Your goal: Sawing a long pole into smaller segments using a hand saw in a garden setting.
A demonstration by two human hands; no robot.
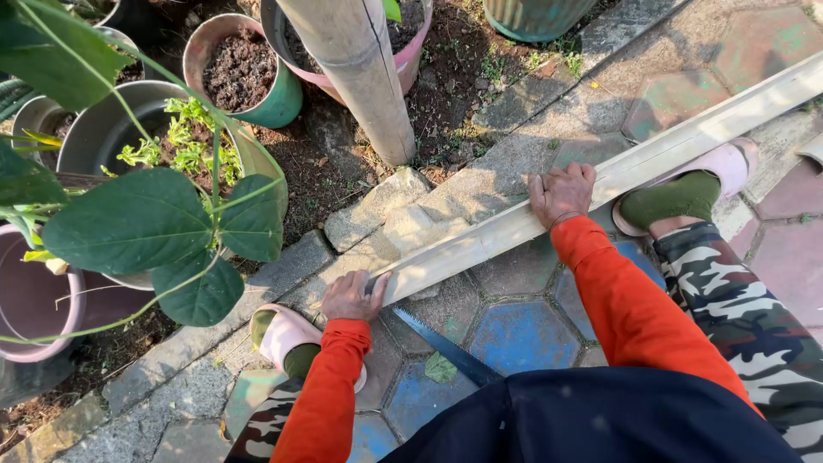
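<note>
Sunlit hexagonal coloured paving (514,330), stone kerb (377,214), soil bed w/ potted plants (244,73), bamboo post (364,73)

Split bamboo strip (600,184): one; handsaw (446,347): one; upright bamboo pole (360,77): one; hands: two, left hand (351,297) and right hand (560,194); pink slippers: two (283,330), (729,163); plant pots in view: at least six, some cut off by the edge.
</note>
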